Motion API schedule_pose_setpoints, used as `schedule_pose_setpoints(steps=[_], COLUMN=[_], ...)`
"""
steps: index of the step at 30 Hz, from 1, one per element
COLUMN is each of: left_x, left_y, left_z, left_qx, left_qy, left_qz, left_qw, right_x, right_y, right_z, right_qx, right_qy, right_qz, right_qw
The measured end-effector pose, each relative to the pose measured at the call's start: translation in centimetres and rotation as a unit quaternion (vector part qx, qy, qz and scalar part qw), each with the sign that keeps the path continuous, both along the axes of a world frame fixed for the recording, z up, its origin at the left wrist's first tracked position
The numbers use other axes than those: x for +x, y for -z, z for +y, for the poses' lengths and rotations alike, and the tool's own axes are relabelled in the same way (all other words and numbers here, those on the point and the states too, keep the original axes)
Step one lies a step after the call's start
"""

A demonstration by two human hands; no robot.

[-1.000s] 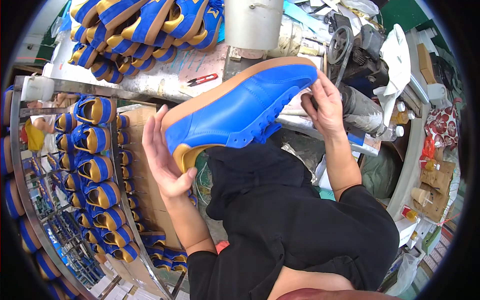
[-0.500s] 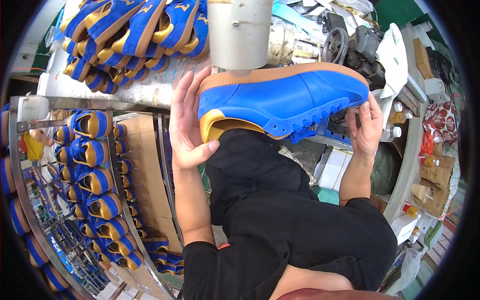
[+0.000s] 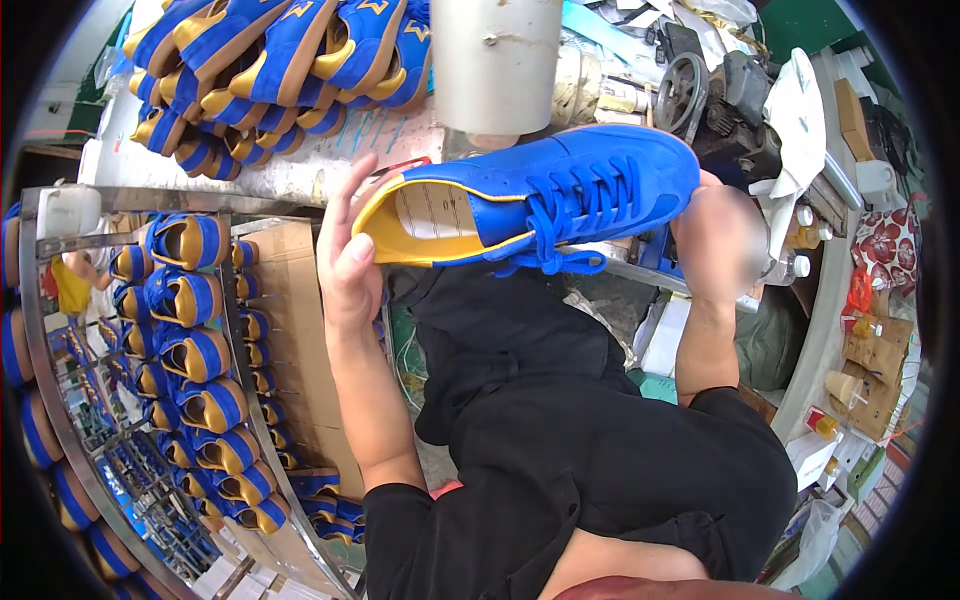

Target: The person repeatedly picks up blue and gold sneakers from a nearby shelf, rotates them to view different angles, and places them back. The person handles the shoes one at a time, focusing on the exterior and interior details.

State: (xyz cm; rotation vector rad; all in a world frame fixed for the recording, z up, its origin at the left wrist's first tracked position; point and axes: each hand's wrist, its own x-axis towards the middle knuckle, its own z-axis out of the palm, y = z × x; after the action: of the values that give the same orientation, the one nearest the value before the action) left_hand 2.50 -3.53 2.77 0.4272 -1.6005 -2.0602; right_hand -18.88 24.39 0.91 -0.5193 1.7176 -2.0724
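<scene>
A blue sneaker (image 3: 500, 195) with blue laces and a yellow lining lies across both my hands, its laced top and opening turned toward me. My left hand (image 3: 350, 250) grips the heel end, thumb at the collar and fingers up behind it. At the toe end my right hand (image 3: 720, 240) holds on, though its fingers are blurred. Just beyond the sneaker stands a grey cylindrical machine column (image 3: 497, 65); its lower end is close to the shoe's far side.
Piled blue and gold sneakers (image 3: 280, 80) occupy the white bench (image 3: 390, 150) at far left. A metal rack (image 3: 235, 370) of more shoes stands at left. A black handwheel (image 3: 683, 95) and machine parts sit far right. Bottles (image 3: 790, 268) stand on the right-hand ledge.
The sneaker has rolled from its side view so its opening and laces now face me. Both hands have shifted slightly left and turned with it.
</scene>
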Motion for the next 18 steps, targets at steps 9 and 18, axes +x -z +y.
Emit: schedule_pose_setpoints(steps=[9, 18], left_x=[7.5, 13.5], left_y=[-0.4, 4.5], left_z=[2.4, 8.9], left_qx=[0.039, 0.156], left_qy=[-0.046, 0.146], left_qz=[-0.096, -0.147], left_qw=[0.994, 0.966], right_x=[2.8, 5.7], right_y=[0.9, 7.0], right_z=[-3.1, -4.5], right_qx=[0.027, -0.057], right_qy=[-0.068, -0.134], right_qz=[-0.091, -0.304], right_qw=[0.993, 0.941])
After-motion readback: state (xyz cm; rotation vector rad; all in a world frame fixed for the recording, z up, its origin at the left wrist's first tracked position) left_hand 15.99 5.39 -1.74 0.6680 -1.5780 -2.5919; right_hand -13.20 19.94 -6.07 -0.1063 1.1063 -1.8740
